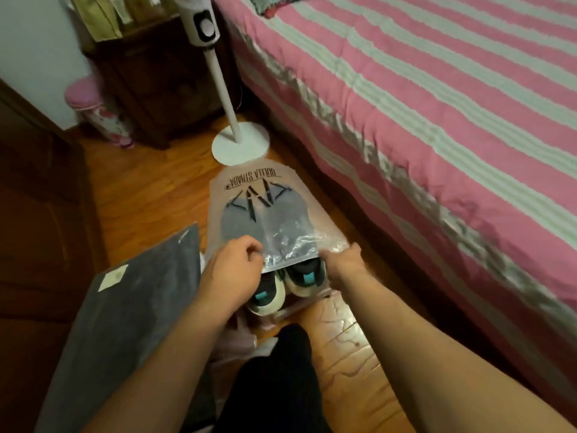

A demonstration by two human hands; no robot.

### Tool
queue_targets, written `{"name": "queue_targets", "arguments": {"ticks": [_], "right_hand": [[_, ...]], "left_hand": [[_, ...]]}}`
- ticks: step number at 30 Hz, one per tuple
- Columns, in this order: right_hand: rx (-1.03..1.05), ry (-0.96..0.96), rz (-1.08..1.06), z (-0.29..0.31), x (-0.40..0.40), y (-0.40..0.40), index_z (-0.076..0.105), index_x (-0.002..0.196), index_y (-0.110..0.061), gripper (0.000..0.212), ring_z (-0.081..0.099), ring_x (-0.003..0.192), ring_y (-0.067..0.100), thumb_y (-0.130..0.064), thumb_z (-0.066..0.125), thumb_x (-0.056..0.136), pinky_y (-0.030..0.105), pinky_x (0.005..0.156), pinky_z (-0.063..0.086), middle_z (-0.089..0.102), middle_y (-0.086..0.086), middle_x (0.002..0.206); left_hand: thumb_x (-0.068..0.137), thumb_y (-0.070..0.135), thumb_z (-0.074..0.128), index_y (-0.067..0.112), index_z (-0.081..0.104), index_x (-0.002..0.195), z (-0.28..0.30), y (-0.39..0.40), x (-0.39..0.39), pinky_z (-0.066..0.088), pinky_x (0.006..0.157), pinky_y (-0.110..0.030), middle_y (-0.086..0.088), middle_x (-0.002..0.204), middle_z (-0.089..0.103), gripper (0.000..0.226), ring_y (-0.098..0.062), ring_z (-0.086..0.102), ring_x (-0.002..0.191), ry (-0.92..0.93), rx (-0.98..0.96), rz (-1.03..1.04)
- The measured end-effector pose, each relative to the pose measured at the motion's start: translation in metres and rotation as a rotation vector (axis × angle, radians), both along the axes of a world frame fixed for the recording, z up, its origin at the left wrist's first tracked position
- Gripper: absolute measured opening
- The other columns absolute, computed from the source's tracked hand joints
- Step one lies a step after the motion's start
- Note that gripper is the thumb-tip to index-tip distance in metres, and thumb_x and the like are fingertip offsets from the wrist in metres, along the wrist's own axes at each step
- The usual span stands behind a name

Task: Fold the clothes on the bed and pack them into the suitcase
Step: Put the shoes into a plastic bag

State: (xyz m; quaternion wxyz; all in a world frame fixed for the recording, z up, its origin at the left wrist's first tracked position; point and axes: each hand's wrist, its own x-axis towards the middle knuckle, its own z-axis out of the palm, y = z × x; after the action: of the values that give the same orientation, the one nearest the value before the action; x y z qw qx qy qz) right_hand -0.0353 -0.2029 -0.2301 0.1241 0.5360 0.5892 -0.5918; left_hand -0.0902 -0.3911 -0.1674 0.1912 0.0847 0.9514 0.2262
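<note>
Left hand and right hand both at mouth of frosted plastic bag lying on wood floor. Left fingers curled shut, pinching bag's open edge; right fingers likewise clamped on opposite corner of same edge. Pair of sneakers just below and between the fingers, heels protruding from bag mouth, toes inside. Grey flat package outboard of left fingers, apart from them. Bed well beyond right fingers; no loose clothes seen on visible part. Suitcase not identifiable in view.

Risks, as judged: thin film tearing if edge pulled unevenly; heels snagging on the mouth and bunching the film; one pinch slipping, mouth collapsing. Frame blurred, grip detail uncertain.
</note>
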Motion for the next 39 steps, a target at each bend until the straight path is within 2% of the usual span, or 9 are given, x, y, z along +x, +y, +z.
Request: {"name": "queue_targets", "arguments": {"ticks": [2,4,10,16,19,25,29,35,39], "right_hand": [[-0.067,0.148,-0.110,-0.011,0.004,0.000,0.063,0.120,-0.006,0.032,0.065,0.076,0.023,-0.010,0.066,0.088,0.033,0.060,0.052,0.067,0.010,0.090],[0.051,0.303,-0.203,-0.005,0.011,0.001,0.068,0.095,-0.012,0.015,0.069,0.078,0.024,-0.004,0.059,0.086,0.036,0.067,0.055,0.070,0.007,0.079],[-0.045,0.807,-0.545,0.088,0.084,-0.020,0.054,0.116,-0.014,0.032,0.054,0.053,0.014,0.005,0.046,0.092,0.024,0.048,0.045,0.062,0.011,0.076],[-0.041,0.829,-0.840,0.119,0.228,-0.014,0.058,0.090,-0.007,0.013,0.054,0.043,0.010,0.000,0.048,0.090,0.019,0.041,0.040,0.061,0.007,0.066],[-0.029,0.711,-0.934,0.120,0.307,0.001,0.056,0.086,-0.009,0.016,0.051,0.039,0.007,-0.001,0.043,0.090,0.012,0.037,0.035,0.060,0.002,0.052],[0.222,0.439,-0.827,0.121,0.396,0.055,0.050,0.071,-0.010,0.026,0.041,0.032,0.008,-0.003,0.041,0.095,0.014,0.034,0.029,0.049,0.001,0.044],[0.923,0.015,-0.388,0.096,0.406,0.083,0.068,0.101,-0.015,0.015,0.060,0.088,0.028,-0.020,0.055,0.094,0.030,0.072,0.039,0.064,0.010,0.096],[0.957,0.372,0.237,0.049,0.365,0.060,0.068,0.115,-0.025,0.019,0.061,0.102,0.003,-0.031,0.063,0.097,0.024,0.090,0.048,0.067,-0.014,0.110],[0.898,0.577,0.115,0.043,0.344,0.040,0.068,0.119,-0.024,0.024,0.063,0.105,-0.002,-0.025,0.068,0.095,0.022,0.088,0.051,0.069,-0.016,0.109]], "left_hand": [[0.096,0.023,0.055,0.035,0.065,0.118,-0.016,-0.009,0.000,0.051,0.095,-0.040,0.006,0.124,0.062,0.027,-0.022,0.062,0.109,-0.016,-0.125,-0.125],[0.096,0.029,0.059,0.034,0.059,0.131,-0.026,-0.018,0.004,0.043,0.108,-0.040,0.000,0.139,0.056,0.036,-0.025,0.052,0.127,0.008,-0.177,-0.192],[0.092,0.047,0.065,0.037,0.026,0.157,-0.009,-0.033,0.058,0.033,0.115,-0.045,0.001,0.157,0.034,0.077,-0.028,0.031,0.144,0.311,-0.221,-0.321],[0.094,0.012,0.062,0.019,0.073,0.109,0.037,-0.051,0.088,0.053,0.082,-0.045,0.000,0.105,0.057,0.020,-0.028,0.059,0.099,0.725,0.273,-0.269],[0.088,0.009,0.072,0.017,0.078,0.097,0.078,-0.031,0.119,0.043,0.094,-0.030,0.000,0.105,0.059,0.013,-0.023,0.055,0.107,0.831,0.483,-0.565],[0.096,0.023,0.070,0.027,0.076,0.094,0.112,0.062,0.182,0.053,0.079,-0.025,0.014,0.091,0.073,0.007,0.000,0.066,0.089,0.080,0.826,-0.639],[0.093,0.018,0.073,0.024,0.077,0.093,0.066,0.117,0.209,0.054,0.080,-0.032,0.007,0.085,0.075,0.007,-0.009,0.070,0.087,-0.071,0.741,-0.650],[0.088,0.013,0.077,0.017,0.075,0.086,-0.002,0.141,0.243,0.050,0.069,-0.020,-0.006,0.082,0.073,0.005,-0.004,0.063,0.071,-0.124,0.705,-0.605],[0.092,0.018,0.073,0.023,0.077,0.088,0.003,0.145,0.243,0.054,0.075,-0.029,0.002,0.082,0.074,0.008,-0.009,0.067,0.079,-0.121,0.704,-0.695]]}}
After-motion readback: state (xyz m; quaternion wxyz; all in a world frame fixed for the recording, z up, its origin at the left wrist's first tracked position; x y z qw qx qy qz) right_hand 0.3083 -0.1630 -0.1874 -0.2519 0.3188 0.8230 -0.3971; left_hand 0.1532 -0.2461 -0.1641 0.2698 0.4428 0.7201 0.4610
